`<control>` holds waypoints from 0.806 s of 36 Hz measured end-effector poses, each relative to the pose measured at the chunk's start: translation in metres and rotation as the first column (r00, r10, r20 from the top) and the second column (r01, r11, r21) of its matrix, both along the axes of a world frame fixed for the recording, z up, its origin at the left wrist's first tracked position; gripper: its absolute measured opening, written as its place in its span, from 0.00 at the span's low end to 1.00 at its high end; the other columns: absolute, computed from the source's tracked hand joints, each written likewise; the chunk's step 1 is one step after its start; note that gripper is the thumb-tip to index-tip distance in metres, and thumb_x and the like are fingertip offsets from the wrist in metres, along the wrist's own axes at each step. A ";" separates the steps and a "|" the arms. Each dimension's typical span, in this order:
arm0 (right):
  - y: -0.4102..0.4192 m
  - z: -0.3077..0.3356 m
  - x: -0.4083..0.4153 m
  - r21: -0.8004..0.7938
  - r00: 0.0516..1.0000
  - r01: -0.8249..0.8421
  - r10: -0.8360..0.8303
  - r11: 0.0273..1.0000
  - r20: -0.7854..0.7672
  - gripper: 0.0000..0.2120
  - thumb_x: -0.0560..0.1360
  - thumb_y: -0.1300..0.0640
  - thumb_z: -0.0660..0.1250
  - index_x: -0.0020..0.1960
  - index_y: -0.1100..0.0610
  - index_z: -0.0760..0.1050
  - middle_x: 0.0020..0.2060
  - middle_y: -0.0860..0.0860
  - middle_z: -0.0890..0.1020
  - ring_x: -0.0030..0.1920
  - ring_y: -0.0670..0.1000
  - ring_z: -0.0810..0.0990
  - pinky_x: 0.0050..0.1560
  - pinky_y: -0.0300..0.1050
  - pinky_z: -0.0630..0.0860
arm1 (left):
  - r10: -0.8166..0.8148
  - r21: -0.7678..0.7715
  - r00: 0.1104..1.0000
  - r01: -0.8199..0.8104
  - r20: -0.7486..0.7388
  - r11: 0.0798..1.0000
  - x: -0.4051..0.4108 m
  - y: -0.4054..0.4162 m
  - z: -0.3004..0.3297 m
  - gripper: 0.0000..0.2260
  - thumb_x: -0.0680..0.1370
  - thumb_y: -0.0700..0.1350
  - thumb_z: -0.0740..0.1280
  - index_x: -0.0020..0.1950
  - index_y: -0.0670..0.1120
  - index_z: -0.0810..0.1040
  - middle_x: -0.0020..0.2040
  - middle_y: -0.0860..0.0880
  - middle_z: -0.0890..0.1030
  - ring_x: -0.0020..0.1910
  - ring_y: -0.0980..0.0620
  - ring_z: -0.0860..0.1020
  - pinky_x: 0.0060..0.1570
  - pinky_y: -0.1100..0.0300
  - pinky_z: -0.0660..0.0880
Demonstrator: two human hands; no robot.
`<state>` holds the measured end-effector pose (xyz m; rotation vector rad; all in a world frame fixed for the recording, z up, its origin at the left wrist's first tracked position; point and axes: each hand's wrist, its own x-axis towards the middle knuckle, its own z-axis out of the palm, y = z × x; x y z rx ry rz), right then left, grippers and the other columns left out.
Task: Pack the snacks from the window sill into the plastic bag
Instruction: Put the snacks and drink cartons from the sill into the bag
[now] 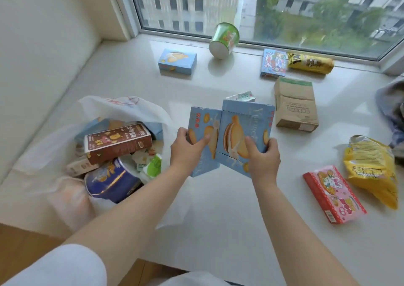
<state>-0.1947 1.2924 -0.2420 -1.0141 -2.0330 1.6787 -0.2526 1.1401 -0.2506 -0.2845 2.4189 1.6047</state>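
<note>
Surface: glossy white window sill (218,220), runs from a cream wall at frame left to the window (284,7) along the top. Outside: grey buildings, green trees. Strip of wood floor at lower left.

Hands, frame centre: left hand (185,152) grips one light blue biscuit box (202,141), thumb across its front, fingers curled behind. Right hand (262,158) grips a second, matching blue box (244,130) the same way. Both boxes upright, edges touching, held just right of the bag.

Plastic bag (122,108): white, translucent, mouth open, centre left on the sill. Visible inside: 1 brown box (118,141), 1 dark blue tub (109,180), 1 green-and-white pouch (153,165), at least 1 more blue box at the back; smaller packs underneath, can't count them.

Loose on the sill:
- 1 blue box (177,61), upper centre, lying flat
- 1 green cup (224,40), tipped against the window frame
- 1 blue cartoon box (273,63), touching 1 yellow-black packet (310,63), upper right
- 1 brown paper bag (295,105), just right of the held boxes
- 1 small silvery-green packet (243,96), behind the held boxes
- 1 pink-red box (333,193), beside 1 yellow chip bag (371,169), lower right

Grey cloth (391,102) at the right edge.
</note>
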 end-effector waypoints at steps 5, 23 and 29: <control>-0.061 0.029 -0.013 -0.013 0.990 -0.096 0.094 0.995 -0.103 0.11 0.73 0.55 0.70 0.40 0.55 0.68 0.33 0.45 0.74 0.33 0.43 0.73 0.29 0.27 0.69 | 0.111 0.096 0.985 -0.099 -0.133 0.990 0.004 -0.080 0.027 0.12 0.72 0.51 0.72 0.46 0.52 0.70 0.43 0.53 0.78 0.43 0.55 0.78 0.41 0.66 0.75; -0.226 0.003 -0.022 0.412 0.835 -0.547 0.439 0.729 0.332 0.19 0.73 0.55 0.66 0.60 0.56 0.63 0.53 0.52 0.77 0.49 0.59 0.78 0.44 0.48 0.71 | 0.228 -0.178 0.962 -0.201 0.149 0.963 0.023 -0.241 -0.033 0.29 0.66 0.68 0.69 0.56 0.48 0.74 0.61 0.49 0.66 0.56 0.46 0.75 0.57 0.51 0.75; -0.230 0.000 -0.032 0.413 0.816 -0.570 0.433 0.710 0.383 0.30 0.74 0.46 0.66 0.71 0.53 0.59 0.62 0.51 0.72 0.58 0.55 0.76 0.54 0.51 0.75 | 0.096 -0.453 0.991 -0.045 0.091 0.891 -0.006 -0.216 -0.012 0.31 0.70 0.69 0.63 0.64 0.49 0.71 0.56 0.48 0.64 0.58 0.45 0.73 0.48 0.51 0.72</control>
